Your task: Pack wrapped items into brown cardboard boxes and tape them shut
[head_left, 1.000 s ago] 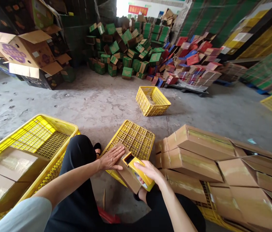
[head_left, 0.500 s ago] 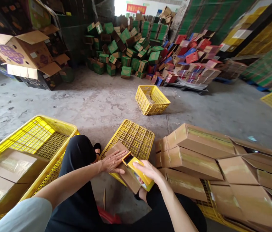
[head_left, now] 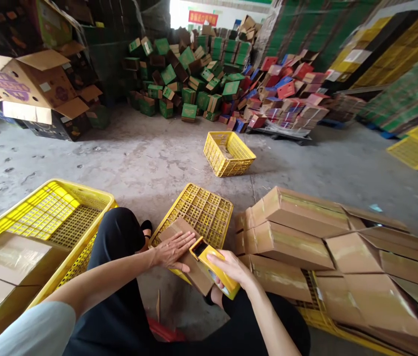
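Note:
A brown cardboard box (head_left: 200, 275) lies slantwise on an upturned yellow plastic crate (head_left: 209, 210) between my knees. Flat on the box's top rests my left hand (head_left: 173, 249), fingers stretched out and holding nothing. My right hand (head_left: 227, 267) is wrapped round a yellow tape dispenser (head_left: 212, 258), whose dark-mouthed front end sits close to my left fingertips, over the box. The dispenser covers part of the box's right side, and I cannot make out whether tape is stuck down there.
To the left, a yellow crate (head_left: 110, 198) holds cardboard boxes (head_left: 8, 267). Taped boxes (head_left: 298, 242) are stacked at my right on another crate. Ahead stands a smaller yellow crate (head_left: 229, 165) on the concrete floor. Behind it lie heaps of green cartons (head_left: 189, 111) and red cartons (head_left: 286, 89).
The view has shifted slightly, moving the surroundings a little to the left. Both hands hold nearly the same pose, with the dispenser about where it was over the box.

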A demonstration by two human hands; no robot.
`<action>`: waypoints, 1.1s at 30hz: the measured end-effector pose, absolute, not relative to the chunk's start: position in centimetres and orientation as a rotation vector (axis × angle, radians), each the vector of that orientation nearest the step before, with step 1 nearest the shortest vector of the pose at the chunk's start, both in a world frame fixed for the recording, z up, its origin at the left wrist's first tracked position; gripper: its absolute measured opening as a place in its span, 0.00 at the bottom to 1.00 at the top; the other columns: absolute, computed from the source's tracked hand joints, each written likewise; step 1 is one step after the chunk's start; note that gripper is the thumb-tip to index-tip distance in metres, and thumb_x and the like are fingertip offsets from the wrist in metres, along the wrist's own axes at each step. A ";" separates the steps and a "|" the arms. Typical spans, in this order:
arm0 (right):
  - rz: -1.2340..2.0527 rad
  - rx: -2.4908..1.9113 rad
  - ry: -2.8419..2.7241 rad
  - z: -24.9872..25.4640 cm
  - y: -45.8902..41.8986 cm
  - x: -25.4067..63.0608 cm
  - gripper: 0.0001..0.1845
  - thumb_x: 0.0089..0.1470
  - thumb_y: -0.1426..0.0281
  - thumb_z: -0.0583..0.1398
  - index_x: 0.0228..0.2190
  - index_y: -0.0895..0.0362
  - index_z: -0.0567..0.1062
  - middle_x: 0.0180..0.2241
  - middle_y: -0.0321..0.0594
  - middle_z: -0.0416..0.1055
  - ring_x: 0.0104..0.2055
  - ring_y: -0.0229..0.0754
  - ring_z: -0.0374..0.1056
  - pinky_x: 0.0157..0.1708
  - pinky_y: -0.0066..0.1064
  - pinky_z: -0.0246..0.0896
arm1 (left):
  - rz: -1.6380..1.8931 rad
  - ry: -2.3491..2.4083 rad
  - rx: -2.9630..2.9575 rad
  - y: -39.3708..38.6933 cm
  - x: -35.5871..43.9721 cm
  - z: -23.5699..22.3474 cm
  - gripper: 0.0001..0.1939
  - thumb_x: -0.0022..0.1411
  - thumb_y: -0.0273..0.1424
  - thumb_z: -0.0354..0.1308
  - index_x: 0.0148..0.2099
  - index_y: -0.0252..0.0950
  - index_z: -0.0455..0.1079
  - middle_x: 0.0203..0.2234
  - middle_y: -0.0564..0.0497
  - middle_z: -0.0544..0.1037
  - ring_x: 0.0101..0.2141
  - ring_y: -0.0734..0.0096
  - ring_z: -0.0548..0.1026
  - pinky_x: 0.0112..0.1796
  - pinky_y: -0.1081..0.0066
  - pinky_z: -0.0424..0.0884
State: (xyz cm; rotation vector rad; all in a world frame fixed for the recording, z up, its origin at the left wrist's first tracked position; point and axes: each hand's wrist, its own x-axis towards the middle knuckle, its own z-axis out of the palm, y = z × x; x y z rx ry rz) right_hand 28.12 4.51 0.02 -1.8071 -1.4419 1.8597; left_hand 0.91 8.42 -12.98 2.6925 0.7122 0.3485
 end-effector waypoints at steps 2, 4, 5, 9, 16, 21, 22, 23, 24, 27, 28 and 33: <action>1.872 -1.795 -1.462 -0.1 4.6 28.0 0.23 0.60 0.48 0.60 0.41 0.55 0.73 0.16 0.33 0.72 0.16 0.41 0.70 0.16 0.27 0.64 | 0.324 0.665 2.700 8.1 1.4 -12.9 0.62 0.65 0.66 0.50 0.78 0.33 0.20 0.75 0.34 0.44 0.74 0.45 0.47 0.71 0.52 0.45; 1.887 -1.800 -1.477 -0.2 4.8 27.8 0.21 0.61 0.49 0.59 0.39 0.55 0.73 0.15 0.33 0.71 0.16 0.41 0.70 0.16 0.27 0.63 | 0.309 0.657 2.699 8.0 1.8 -12.8 0.61 0.66 0.64 0.50 0.78 0.33 0.20 0.75 0.33 0.44 0.73 0.46 0.48 0.71 0.53 0.46; 1.889 -1.805 -1.479 -0.3 4.9 27.8 0.21 0.61 0.49 0.58 0.39 0.54 0.72 0.15 0.33 0.71 0.16 0.42 0.70 0.16 0.27 0.64 | 0.303 0.663 2.696 8.0 1.8 -12.8 0.61 0.67 0.64 0.50 0.78 0.33 0.20 0.75 0.33 0.45 0.73 0.46 0.48 0.71 0.53 0.46; 1.887 -1.809 -1.494 -0.5 5.0 28.1 0.20 0.62 0.50 0.58 0.39 0.54 0.72 0.15 0.35 0.72 0.17 0.44 0.72 0.17 0.28 0.66 | 0.268 0.660 2.676 8.4 1.8 -12.6 0.60 0.67 0.64 0.49 0.78 0.33 0.20 0.75 0.34 0.44 0.74 0.47 0.48 0.71 0.54 0.47; 1.854 -1.835 -1.473 -0.5 3.3 30.8 0.25 0.57 0.46 0.64 0.41 0.55 0.75 0.20 0.33 0.75 0.20 0.41 0.74 0.20 0.26 0.66 | 0.242 0.667 2.659 8.4 1.8 -12.7 0.58 0.67 0.65 0.47 0.79 0.35 0.25 0.75 0.36 0.46 0.73 0.47 0.49 0.71 0.52 0.45; 1.797 -1.810 -1.482 -0.5 2.4 31.1 0.28 0.56 0.46 0.65 0.44 0.56 0.76 0.21 0.33 0.75 0.21 0.41 0.74 0.21 0.26 0.66 | 0.253 0.684 2.689 7.7 2.3 -12.5 0.60 0.65 0.67 0.46 0.79 0.34 0.24 0.75 0.35 0.44 0.74 0.44 0.46 0.71 0.50 0.43; 1.797 -1.802 -1.478 -0.5 2.4 31.0 0.28 0.57 0.45 0.64 0.45 0.56 0.76 0.21 0.33 0.75 0.21 0.41 0.74 0.20 0.26 0.66 | 0.255 0.665 2.698 7.5 2.5 -12.4 0.61 0.65 0.67 0.46 0.79 0.34 0.23 0.75 0.35 0.44 0.74 0.44 0.46 0.71 0.49 0.42; 1.798 -1.795 -1.474 -0.5 2.3 31.0 0.29 0.57 0.45 0.63 0.45 0.56 0.76 0.22 0.33 0.75 0.21 0.41 0.74 0.19 0.26 0.66 | 0.257 0.640 2.705 7.3 2.9 -12.3 0.61 0.65 0.68 0.47 0.79 0.34 0.22 0.75 0.35 0.44 0.74 0.44 0.45 0.71 0.48 0.41; 1.798 -1.793 -1.470 -0.5 2.2 31.0 0.29 0.57 0.45 0.63 0.45 0.56 0.76 0.22 0.34 0.75 0.20 0.41 0.74 0.18 0.25 0.65 | 0.260 0.614 2.710 7.1 3.2 -12.2 0.61 0.65 0.67 0.47 0.78 0.34 0.21 0.75 0.36 0.44 0.74 0.45 0.45 0.71 0.48 0.40; 1.815 -1.796 -1.453 -0.6 2.2 31.0 0.28 0.58 0.45 0.63 0.44 0.56 0.75 0.21 0.34 0.75 0.20 0.41 0.75 0.18 0.25 0.65 | 0.261 0.565 2.714 6.8 4.0 -12.0 0.60 0.66 0.66 0.47 0.78 0.33 0.20 0.75 0.35 0.44 0.74 0.48 0.46 0.71 0.50 0.40; 1.830 -1.797 -1.446 -0.6 2.2 31.0 0.28 0.58 0.44 0.62 0.44 0.56 0.74 0.21 0.34 0.75 0.20 0.42 0.75 0.17 0.25 0.66 | 0.258 0.565 2.714 6.8 4.1 -12.0 0.60 0.67 0.65 0.47 0.78 0.32 0.20 0.75 0.35 0.44 0.74 0.48 0.46 0.71 0.50 0.40; 1.891 -1.801 -1.429 -0.7 2.6 30.8 0.27 0.58 0.45 0.61 0.43 0.55 0.74 0.19 0.34 0.74 0.20 0.44 0.75 0.16 0.25 0.65 | 0.229 0.548 2.705 7.2 4.0 -12.2 0.59 0.67 0.65 0.46 0.78 0.32 0.22 0.75 0.35 0.44 0.74 0.50 0.45 0.72 0.52 0.39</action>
